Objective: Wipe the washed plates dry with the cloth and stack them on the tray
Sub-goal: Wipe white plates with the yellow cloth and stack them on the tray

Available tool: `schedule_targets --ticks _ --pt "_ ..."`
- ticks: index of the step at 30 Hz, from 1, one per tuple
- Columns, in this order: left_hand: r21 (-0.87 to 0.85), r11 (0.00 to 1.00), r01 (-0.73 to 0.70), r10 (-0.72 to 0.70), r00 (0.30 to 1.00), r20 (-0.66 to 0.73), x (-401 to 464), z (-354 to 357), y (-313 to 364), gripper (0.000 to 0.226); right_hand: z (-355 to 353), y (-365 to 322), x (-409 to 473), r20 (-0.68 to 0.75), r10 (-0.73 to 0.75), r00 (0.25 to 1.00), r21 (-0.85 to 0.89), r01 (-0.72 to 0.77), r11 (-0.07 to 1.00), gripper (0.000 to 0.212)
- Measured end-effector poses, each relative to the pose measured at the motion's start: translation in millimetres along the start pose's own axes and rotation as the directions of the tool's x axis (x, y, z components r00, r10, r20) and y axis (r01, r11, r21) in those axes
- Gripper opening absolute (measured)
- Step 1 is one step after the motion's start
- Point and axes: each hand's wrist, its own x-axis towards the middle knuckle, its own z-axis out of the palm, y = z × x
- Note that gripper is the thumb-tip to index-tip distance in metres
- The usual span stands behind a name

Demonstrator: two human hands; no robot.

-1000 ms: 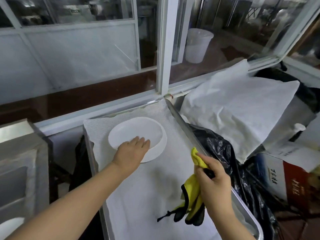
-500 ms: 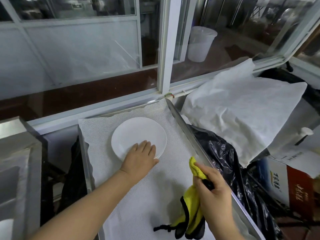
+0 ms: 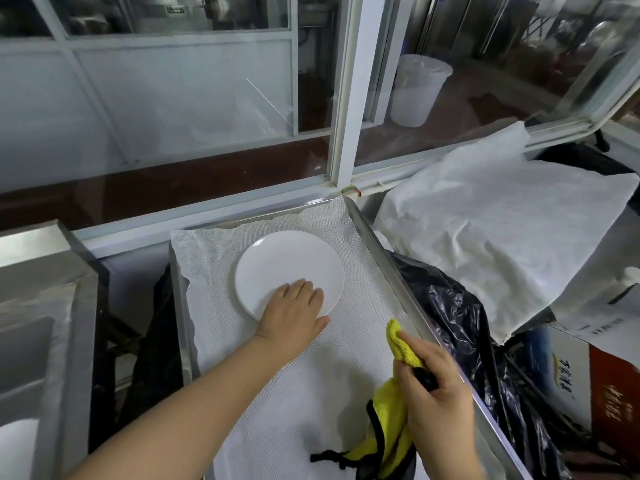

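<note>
The left hand (image 3: 294,308) rests flat, fingers straight, on the white plate (image 3: 289,268) lying face down toward the tray's (image 3: 375,247) far end. The right hand (image 3: 434,389) grips the yellow cloth (image 3: 391,424) by the right edge. Lift off straight up, so the plate stays seated on the liner.

The plate (image 3: 289,268) at the centre of the frame looks smooth and white with a faint satin sheen, like ceramic or melamine. It lies on a white liner (image 3: 304,382) with a fine, rough woven grain, matt. The tray (image 3: 381,258) rim is brushed metal, dully reflective. The cloth (image 3: 391,434) at lower right is fluffy yellow fabric with black trim. To the right, a black plastic bag (image 3: 460,327) is glossy and crinkled, and a white sheet (image 3: 502,237) above it is matt and creased.
</note>
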Motion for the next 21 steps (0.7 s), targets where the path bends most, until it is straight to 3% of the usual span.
schedule_targets --ticks 3,5,10,12,16,21 --pt "-0.01 0.997 0.078 -0.076 0.988 0.134 -5.5 -11.7 -2.4 0.061 4.1 -7.0 -5.6 0.016 -0.003 1.0 -0.005 0.003 1.0 0.061" --pt "-0.105 0.983 0.152 -0.134 0.978 0.162 -14.5 -21.6 -6.1 0.057 9.1 -16.7 -10.9 0.031 -0.002 1.0 -0.005 0.002 1.0 0.058" --pt "-0.298 0.928 0.223 -0.231 0.973 0.01 -76.5 -77.7 -33.4 0.017 39.1 -53.2 -22.9 0.102 -0.003 0.995 0.021 0.001 1.0 0.053" --pt "-0.297 0.915 0.274 -0.295 0.955 -0.029 -114.0 -96.1 -53.8 0.019 61.1 -72.3 -32.5 0.157 -0.023 0.987 0.05 0.015 0.999 0.05" --pt "-0.319 0.84 0.439 -0.472 0.881 -0.029 -194.9 -118.3 -103.9 0.013 115.2 -110.0 -64.0 0.308 -0.084 0.948 0.128 0.046 0.991 0.047" --pt "-0.244 0.717 0.653 -0.645 0.754 0.126 -304.1 -122.6 -172.3 0.013 198.5 -140.3 -125.6 0.453 -0.125 0.883 0.152 0.062 0.986 0.043"
